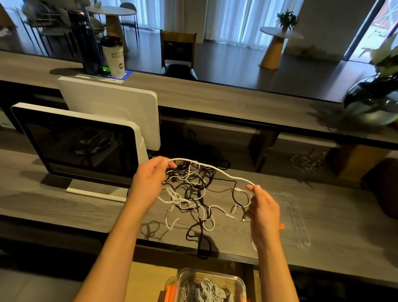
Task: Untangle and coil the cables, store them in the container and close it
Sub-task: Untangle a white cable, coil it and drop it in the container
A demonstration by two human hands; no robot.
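Above desk: left hand (pixel 149 177), right hand (pixel 264 208) fingers pinch white cable (pixel 218 170); cup (pixel 113 56) reads "ANYTIME"

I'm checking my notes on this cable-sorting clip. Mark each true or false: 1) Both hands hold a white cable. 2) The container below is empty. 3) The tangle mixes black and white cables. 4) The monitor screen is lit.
1) True: the left hand and right hand hold the white cable stretched between them.
2) False: the container already holds grey coiled cables.
3) True: the tangle has both colours.
4) False: the monitor is dark.
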